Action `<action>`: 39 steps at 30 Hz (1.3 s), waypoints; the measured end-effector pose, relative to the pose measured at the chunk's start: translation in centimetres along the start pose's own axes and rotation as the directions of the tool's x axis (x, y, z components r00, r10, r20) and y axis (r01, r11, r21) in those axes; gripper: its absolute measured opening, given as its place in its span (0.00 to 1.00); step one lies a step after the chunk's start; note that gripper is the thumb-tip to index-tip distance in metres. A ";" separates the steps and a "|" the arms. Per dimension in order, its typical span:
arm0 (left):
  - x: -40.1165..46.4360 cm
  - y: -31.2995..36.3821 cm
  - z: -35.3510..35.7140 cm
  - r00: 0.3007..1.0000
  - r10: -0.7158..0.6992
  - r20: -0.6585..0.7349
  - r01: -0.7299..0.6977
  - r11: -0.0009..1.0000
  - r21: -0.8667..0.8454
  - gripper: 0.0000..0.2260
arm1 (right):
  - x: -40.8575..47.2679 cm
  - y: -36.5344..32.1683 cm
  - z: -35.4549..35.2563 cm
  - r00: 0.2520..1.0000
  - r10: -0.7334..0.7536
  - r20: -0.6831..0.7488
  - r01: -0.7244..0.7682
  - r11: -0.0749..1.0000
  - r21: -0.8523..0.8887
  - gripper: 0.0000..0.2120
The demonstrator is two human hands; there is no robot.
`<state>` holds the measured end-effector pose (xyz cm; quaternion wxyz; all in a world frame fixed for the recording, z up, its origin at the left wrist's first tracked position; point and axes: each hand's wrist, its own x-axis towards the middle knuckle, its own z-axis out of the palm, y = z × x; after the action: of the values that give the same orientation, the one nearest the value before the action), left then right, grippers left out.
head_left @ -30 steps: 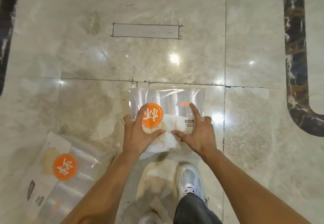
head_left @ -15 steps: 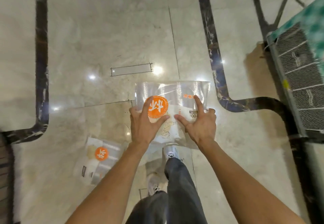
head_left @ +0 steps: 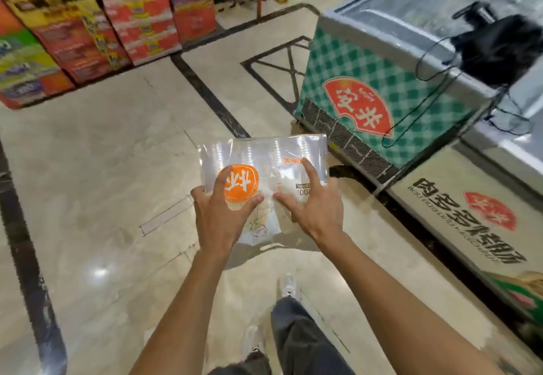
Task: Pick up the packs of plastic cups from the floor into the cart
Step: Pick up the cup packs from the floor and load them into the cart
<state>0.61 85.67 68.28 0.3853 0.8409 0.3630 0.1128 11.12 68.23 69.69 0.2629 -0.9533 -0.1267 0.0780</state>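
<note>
A clear plastic pack of cups [head_left: 264,157] with a round orange label is held flat in front of me, well above the marble floor. My left hand [head_left: 221,216] grips its near left part, fingers spread over the orange label. My right hand [head_left: 316,207] grips its near right part, index finger stretched over the printed text. No cart is in view, and no other pack shows on the floor.
A chest freezer [head_left: 382,89] with a green checked side stands close on the right, a black bag [head_left: 499,45] with cables on its lid. Stacked colourful boxes [head_left: 97,22] line the far left. Bare marble floor [head_left: 102,183] lies ahead and left. My legs and shoes are below.
I have stood up and lifted the pack off the floor with both hands. The view has swung up and right to the freezer; the second pack on the floor has dropped out of sight.
</note>
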 end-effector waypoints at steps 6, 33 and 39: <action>-5.4 8.9 3.1 0.969 0.213 0.123 -0.212 0.977 -0.025 0.41 | -5.9 6.8 -8.7 0.966 0.151 -0.210 -0.136 0.987 0.084 0.47; -48.7 47.3 41.4 0.291 0.749 0.595 -0.677 0.601 -0.426 0.38 | -35.9 55.5 -41.3 0.251 0.777 -0.577 -0.655 0.575 0.490 0.51; -55.1 53.0 49.0 0.116 0.740 0.663 -0.650 0.561 -0.512 0.39 | -39.0 61.9 -45.8 0.060 0.821 -0.568 -0.702 0.439 0.561 0.52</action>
<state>12.22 -3.81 78.73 0.4466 0.8313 -0.3094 -0.1179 -3.90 -16.15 79.54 0.2696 -0.7741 0.5301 -0.2170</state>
